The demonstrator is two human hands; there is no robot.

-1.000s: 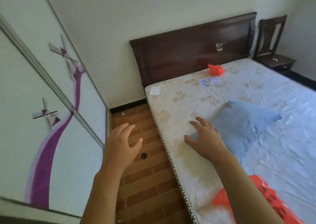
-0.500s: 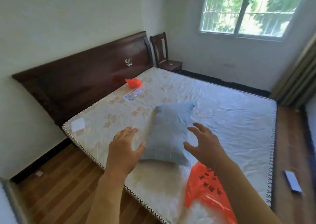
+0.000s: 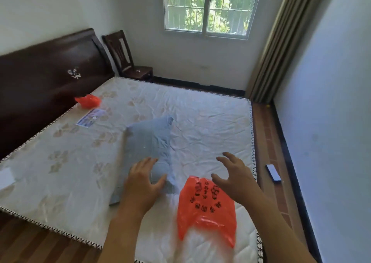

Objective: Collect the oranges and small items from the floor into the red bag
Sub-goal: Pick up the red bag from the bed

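Note:
A red plastic bag (image 3: 206, 208) with black print lies flat on the near part of the mattress (image 3: 200, 110). My right hand (image 3: 232, 176) hovers just above its upper right corner, fingers spread and empty. My left hand (image 3: 142, 180) is spread over the near end of a blue pillow (image 3: 150, 142), left of the bag. A second, crumpled red bag (image 3: 88, 101) sits near the headboard. A small yellow round thing (image 3: 267, 106) lies on the floor in the far right corner. A dark flat rectangular item (image 3: 274, 172) lies on the floor right of the bed.
A printed card (image 3: 91, 117) lies on the mattress near the crumpled bag, and a white slip (image 3: 7, 177) at the left edge. A dark wooden chair (image 3: 128, 57) stands beside the headboard (image 3: 40, 69). Curtain (image 3: 281, 41) and wall bound a narrow floor strip on the right.
The view has swung right, from the wardrobe-side floor gap to the whole bed and window. Both hands stay spread and empty; the red bag now lies fully in view under my right hand.

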